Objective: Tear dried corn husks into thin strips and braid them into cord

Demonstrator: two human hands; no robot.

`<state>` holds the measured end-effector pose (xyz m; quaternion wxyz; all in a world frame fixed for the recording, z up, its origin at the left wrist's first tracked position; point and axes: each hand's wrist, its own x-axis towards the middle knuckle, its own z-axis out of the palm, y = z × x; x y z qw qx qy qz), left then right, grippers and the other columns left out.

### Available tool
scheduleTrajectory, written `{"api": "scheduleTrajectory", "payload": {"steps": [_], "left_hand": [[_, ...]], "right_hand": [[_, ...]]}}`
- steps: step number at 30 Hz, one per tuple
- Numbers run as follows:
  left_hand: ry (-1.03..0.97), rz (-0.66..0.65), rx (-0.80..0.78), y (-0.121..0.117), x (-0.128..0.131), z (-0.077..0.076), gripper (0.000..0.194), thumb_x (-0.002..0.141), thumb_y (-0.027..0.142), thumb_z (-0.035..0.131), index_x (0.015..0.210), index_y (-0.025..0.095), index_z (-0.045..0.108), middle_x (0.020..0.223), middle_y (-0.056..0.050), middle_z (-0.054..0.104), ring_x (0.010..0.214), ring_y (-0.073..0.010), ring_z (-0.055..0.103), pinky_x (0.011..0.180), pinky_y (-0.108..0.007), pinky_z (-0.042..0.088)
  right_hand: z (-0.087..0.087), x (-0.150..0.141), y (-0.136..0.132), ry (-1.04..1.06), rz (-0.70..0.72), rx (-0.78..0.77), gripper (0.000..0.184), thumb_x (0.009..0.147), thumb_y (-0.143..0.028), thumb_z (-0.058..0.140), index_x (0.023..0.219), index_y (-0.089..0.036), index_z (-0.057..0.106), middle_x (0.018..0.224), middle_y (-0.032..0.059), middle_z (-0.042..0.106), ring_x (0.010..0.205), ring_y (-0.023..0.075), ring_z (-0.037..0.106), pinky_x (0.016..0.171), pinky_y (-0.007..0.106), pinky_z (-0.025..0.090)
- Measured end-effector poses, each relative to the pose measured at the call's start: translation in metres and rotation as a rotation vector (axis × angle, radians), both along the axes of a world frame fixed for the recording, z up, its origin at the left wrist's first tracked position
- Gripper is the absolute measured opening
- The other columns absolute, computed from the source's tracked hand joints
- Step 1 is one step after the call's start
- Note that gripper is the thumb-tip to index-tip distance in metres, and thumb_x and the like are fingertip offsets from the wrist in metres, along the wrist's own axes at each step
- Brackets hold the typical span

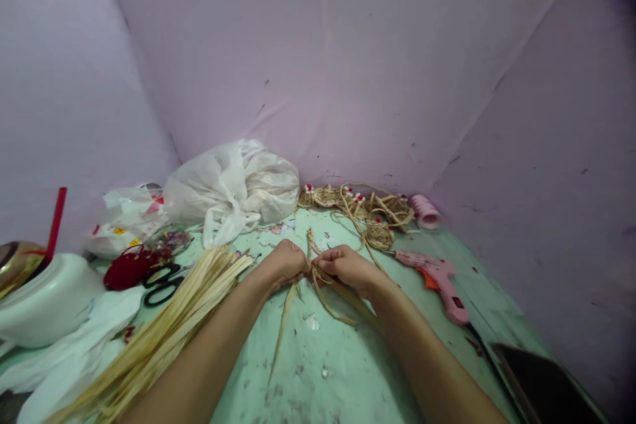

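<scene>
My left hand and my right hand meet over the middle of the green table, both with closed fingers. Between them they pinch a braid of dried straw strips, its finished end pointing away from me. Loose strips hang from the grip: one trails down below my left hand, others curve out under my right hand. Beside my left forearm lies a bundle of pale straw strips. Exactly which strip each hand grips is hidden by the fingers.
A white plastic bag sits at the back, beside coiled woven rope pieces and a pink thread spool. At right lie a pink glue gun and a dark flat device. Black scissors and a white pot are left.
</scene>
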<state>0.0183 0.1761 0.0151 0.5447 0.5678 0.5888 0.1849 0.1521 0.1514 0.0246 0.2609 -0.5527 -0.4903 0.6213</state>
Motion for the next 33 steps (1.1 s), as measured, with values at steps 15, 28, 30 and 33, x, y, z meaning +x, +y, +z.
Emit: {"api": "scheduleTrajectory", "payload": {"steps": [15, 28, 30, 33], "left_hand": [[-0.098, 0.024, -0.009, 0.0, 0.001, 0.0, 0.012, 0.057, 0.008, 0.05, 0.046, 0.014, 0.05, 0.03, 0.005, 0.038, 0.026, -0.0046, 0.026, 0.033, -0.019, 0.018], [-0.261, -0.191, -0.026, 0.004, -0.012, -0.007, 0.014, 0.059, 0.019, 0.049, 0.046, 0.015, 0.045, 0.037, 0.004, 0.041, 0.028, -0.0025, 0.024, 0.031, -0.019, 0.012], [-0.301, -0.197, -0.084, 0.004, -0.013, -0.004, 0.017, 0.06, 0.023, 0.049, 0.046, 0.015, 0.043, 0.039, 0.004, 0.042, 0.029, -0.0025, 0.025, 0.032, -0.019, 0.012], [-0.264, -0.166, -0.101, 0.003, -0.013, 0.0, 0.017, 0.058, 0.024, 0.048, 0.045, 0.016, 0.043, 0.035, 0.004, 0.04, 0.028, -0.003, 0.025, 0.031, -0.019, 0.011]], "right_hand": [[-0.002, -0.007, -0.001, 0.171, -0.161, -0.221, 0.015, 0.075, -0.006, 0.043, 0.063, -0.015, 0.044, 0.048, 0.0006, 0.056, 0.042, 0.0106, 0.054, 0.051, 0.025, 0.049], [-0.013, -0.003, 0.004, 0.057, -0.175, -0.096, 0.017, 0.062, -0.011, 0.05, 0.051, -0.016, 0.039, 0.034, -0.0091, 0.028, 0.029, 0.002, 0.015, 0.031, 0.018, 0.007], [-0.015, -0.002, 0.004, 0.099, -0.163, -0.08, 0.015, 0.061, -0.013, 0.052, 0.052, -0.016, 0.041, 0.035, -0.0094, 0.029, 0.029, 0.0019, 0.015, 0.032, 0.019, 0.006], [-0.018, -0.001, 0.004, 0.117, -0.167, -0.063, 0.011, 0.059, -0.013, 0.053, 0.054, -0.016, 0.044, 0.035, -0.0097, 0.031, 0.029, 0.002, 0.017, 0.032, 0.019, 0.007]]}}
